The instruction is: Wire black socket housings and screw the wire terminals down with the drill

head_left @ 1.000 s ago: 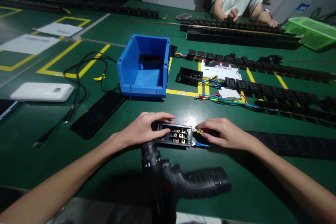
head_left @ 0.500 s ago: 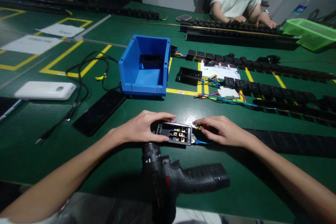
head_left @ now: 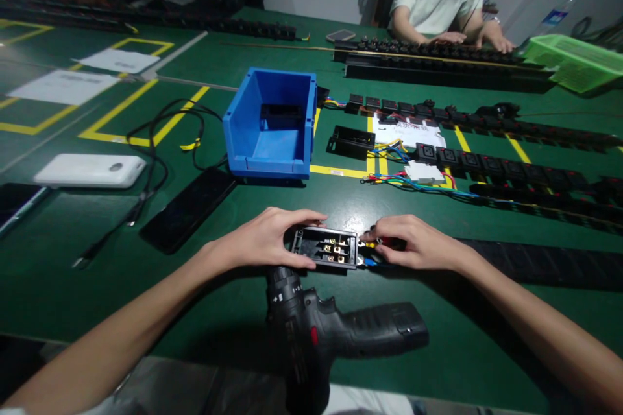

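My left hand (head_left: 270,238) grips the left end of a black terminal box (head_left: 311,248), thumb on the near side and fingers on the far side. Brass terminals (head_left: 335,249) show in the box's open top. At its right end, my right hand (head_left: 406,240) pinches wires with ring lugs, a yellow-sleeved one (head_left: 370,244) among them. A blue-sleeved wire (head_left: 370,262) with its lug lies by the box's near right corner. Just in front of the box is a black cordless drill (head_left: 316,331), its chuck close below my left hand.
Beyond the box stands a blue bin (head_left: 267,162) with a black part inside. Socket strips (head_left: 487,162) with loose wires lie to the right. A phone (head_left: 187,211), a black cable (head_left: 160,162) and a white power bank (head_left: 90,170) lie left. A co-worker (head_left: 438,0) sits across the table.
My right fingers have shifted the wire lugs slightly, with the yellow-sleeved one now closer to the box's right end. My left hand keeps its hold. The view has shifted a little.
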Motion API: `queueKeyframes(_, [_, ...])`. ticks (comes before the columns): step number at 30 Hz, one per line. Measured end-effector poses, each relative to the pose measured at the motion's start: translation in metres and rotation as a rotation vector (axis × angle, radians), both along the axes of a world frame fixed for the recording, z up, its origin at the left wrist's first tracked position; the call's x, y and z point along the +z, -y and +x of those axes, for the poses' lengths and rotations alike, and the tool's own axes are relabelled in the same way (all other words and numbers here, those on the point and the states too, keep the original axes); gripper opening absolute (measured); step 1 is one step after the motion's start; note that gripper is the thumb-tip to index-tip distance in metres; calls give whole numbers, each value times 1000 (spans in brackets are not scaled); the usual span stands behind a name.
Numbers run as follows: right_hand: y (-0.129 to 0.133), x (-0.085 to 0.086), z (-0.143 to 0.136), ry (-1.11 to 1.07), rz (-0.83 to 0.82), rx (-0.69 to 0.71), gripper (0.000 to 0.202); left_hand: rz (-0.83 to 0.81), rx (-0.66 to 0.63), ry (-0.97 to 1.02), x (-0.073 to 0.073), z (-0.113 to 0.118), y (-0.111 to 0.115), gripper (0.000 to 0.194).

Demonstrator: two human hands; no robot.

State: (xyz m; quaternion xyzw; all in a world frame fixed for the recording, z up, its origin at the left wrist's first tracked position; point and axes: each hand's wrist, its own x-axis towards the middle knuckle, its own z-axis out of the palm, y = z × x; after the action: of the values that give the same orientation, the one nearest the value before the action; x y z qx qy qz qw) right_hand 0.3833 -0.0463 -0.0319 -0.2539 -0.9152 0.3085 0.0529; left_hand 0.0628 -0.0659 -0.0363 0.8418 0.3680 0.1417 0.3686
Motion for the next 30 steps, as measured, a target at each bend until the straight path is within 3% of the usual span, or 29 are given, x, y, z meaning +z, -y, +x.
queueKeyframes(8, [-2,0,-1,-1,-31,42,19,-5,5,43,1,0,0,72])
queueKeyframes(15, [0,-2,0,38,-18,-68,22,-8,3,36,1,1,1,71])
queueKeyframes(21, [3,0,-2,76,18,-208,35,25,-12,2,3,2,-1,70])
queueKeyframes(25, [4,0,-1,37,11,-206,48,36,-45,-51,10,10,-3,72])
queueKeyframes(30, [3,-5,2,-5,95,-119,26,139,-84,-173,17,39,-3,77])
